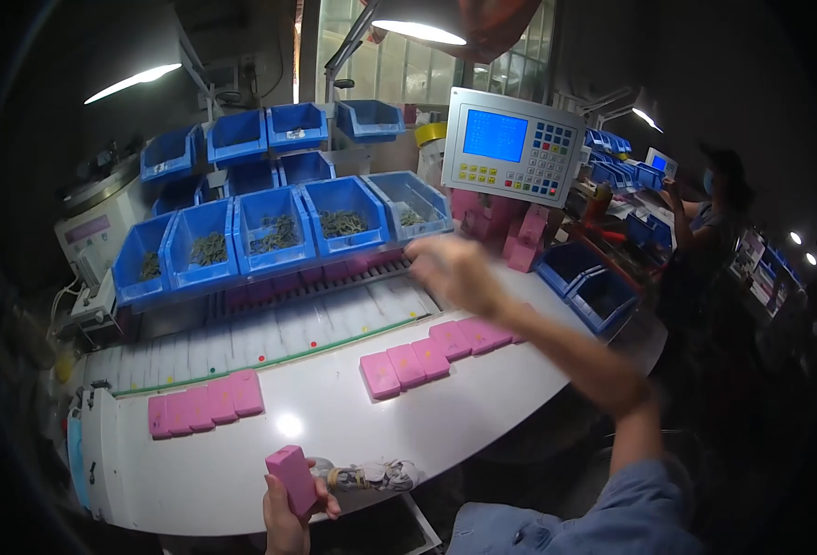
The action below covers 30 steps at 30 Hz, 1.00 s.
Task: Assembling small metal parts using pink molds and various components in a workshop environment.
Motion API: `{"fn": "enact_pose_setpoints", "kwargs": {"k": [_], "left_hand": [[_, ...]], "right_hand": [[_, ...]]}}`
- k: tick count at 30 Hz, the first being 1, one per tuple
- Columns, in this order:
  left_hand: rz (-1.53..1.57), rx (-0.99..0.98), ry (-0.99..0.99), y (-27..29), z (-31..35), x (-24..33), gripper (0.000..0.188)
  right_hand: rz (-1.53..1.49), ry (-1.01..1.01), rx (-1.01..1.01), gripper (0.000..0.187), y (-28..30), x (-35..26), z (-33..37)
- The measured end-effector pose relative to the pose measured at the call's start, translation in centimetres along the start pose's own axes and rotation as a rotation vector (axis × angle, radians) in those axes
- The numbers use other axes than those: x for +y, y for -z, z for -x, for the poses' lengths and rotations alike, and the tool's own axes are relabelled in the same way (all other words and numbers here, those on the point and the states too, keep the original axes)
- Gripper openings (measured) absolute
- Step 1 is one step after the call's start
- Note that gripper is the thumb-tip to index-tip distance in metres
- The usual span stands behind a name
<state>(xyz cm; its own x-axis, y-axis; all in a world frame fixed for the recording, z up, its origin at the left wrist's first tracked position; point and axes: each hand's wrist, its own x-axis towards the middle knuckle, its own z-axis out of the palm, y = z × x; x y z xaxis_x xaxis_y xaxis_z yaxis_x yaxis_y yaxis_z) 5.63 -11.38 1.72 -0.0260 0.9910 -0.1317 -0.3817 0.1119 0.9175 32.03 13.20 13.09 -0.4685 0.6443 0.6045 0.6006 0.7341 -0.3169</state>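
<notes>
A pink rectangular block [291, 478] stands upright in my left hand [288, 520], its fingers wrapped round the lower part, near the table's front edge. My right arm reaches forward across the table. My right hand [453, 268] is blurred by motion beside the rightmost bin [424, 196], a pale, clear-looking one with small greenish-grey pieces in it. Whether that hand holds anything cannot be made out. Several pink blocks [406, 364] lie in a row under my right forearm. Another row of pink blocks [207, 404] sits at the left of the white table [316, 416].
Blue bins [270, 242] stand in tiers at the back, the lower ones holding small pieces. A control panel [512, 145] with a blue screen is at the back right, near dark blue bins [589, 282]. A wrapped bundle [371, 475] lies beside my left hand. Another person [705, 203] works far right.
</notes>
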Motion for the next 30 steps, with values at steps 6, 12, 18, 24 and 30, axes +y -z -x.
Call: {"fn": "enact_pose_setpoints", "kwargs": {"k": [6,12,18,24,30], "left_hand": [[0.118,-0.096,0.029,-2.1,1.8,0.6,0.067],[0.059,-0.187,-0.074,-1.5,4.1,-0.6,0.059],[0.063,-0.100,-0.037,-1.4,5.9,-2.5,0.057],[0.153,-0.035,0.045,-0.9,7.4,-3.5,0.061],[0.366,0.122,0.134,-0.3,7.2,-3.4,0.063]], "right_hand": [[-0.516,0.329,-0.306,0.083,-6.8,-18.4,11.3],[-0.257,0.235,-0.004,0.065,-8.2,-20.9,15.5],[-0.278,0.182,0.043,0.063,-9.4,-22.0,18.5],[-0.180,0.224,0.162,0.073,-11.3,-23.1,21.2],[-0.028,0.259,0.374,0.036,-11.9,-25.2,22.4]]}}
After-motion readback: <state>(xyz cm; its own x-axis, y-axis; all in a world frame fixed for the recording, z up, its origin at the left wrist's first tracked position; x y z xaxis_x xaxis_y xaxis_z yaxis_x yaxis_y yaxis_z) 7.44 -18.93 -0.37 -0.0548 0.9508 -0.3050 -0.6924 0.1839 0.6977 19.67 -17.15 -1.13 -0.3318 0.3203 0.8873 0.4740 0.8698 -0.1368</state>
